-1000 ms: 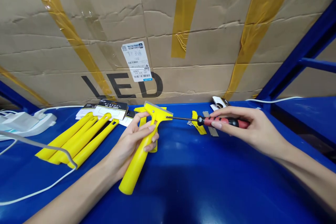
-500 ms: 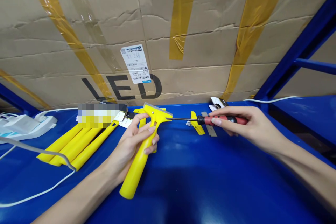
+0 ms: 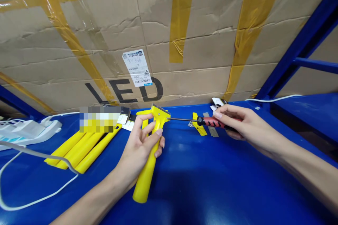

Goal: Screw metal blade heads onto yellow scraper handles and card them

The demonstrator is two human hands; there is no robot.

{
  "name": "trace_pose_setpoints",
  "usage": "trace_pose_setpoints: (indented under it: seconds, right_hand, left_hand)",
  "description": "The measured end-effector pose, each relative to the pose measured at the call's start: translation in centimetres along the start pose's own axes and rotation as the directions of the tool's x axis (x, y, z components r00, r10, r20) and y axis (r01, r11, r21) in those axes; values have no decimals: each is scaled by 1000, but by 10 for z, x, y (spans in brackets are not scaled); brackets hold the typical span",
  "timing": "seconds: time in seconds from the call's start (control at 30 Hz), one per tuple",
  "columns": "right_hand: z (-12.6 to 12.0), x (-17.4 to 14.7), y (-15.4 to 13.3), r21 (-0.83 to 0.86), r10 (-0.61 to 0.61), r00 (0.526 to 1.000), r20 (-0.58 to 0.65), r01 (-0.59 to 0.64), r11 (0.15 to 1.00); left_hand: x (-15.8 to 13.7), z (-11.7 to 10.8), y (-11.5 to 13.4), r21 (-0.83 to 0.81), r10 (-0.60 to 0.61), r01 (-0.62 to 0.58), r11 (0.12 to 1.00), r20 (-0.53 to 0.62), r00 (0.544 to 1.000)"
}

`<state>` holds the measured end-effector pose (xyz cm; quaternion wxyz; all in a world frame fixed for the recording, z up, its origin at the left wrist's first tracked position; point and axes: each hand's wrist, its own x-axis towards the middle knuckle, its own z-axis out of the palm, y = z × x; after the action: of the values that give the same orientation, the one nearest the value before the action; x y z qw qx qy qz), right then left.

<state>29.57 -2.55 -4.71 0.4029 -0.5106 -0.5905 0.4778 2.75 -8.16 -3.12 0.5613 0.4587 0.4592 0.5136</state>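
My left hand (image 3: 144, 140) is wrapped round a yellow scraper (image 3: 145, 179), its head tilted up with a metal blade along the top edge. In my right hand (image 3: 237, 121) is a screwdriver (image 3: 211, 122) with a red and black handle. Its shaft points left, and the tip meets the right side of the scraper's head, where a screw seems to sit. Behind my left hand another yellow scraper (image 3: 145, 124) lies partly hidden. Beyond the screwdriver lie small screws (image 3: 190, 124), yellow plastic pieces (image 3: 199, 126) and grey metal blades (image 3: 213, 131).
Several yellow scraper handles (image 3: 79, 151) lie in a pile at the left, beside black and white cards (image 3: 126, 121). A white power strip (image 3: 50, 130) and a looping cable (image 3: 47, 195) are further left. A large cardboard box (image 3: 211, 42) stands behind the blue surface (image 3: 211, 182).
The scraper has turned, its handle end swinging right and its head now seen more edge-on. The right-hand fingers have shifted back along the screwdriver handle, which has rotated. The camera view has moved slightly.
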Motion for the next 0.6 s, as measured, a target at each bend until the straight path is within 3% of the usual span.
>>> trace_pose_setpoints:
  seconds: [0.1, 0.3, 0.47, 0.6]
  right_hand:
    - [0, -2, -3, -19, -54, 998, 36, 55, 998]
    - [-7, -5, -8, 107, -116, 974, 194, 97, 990]
    - [-7, -4, -7, -84, -257, 959, 120, 268, 960]
    - [-4, -3, -5, -145, -337, 940, 51, 341, 929]
  left_hand:
    - [1, 0, 1, 6, 8, -8, 1000, -7, 1000]
    - [3, -5, -2, 18, 30, -30, 999, -1, 1000]
    - [3, -5, -2, -1, 52, -52, 999, -34, 998]
    - [4, -3, 0, 7, 45, -45, 999, -28, 999]
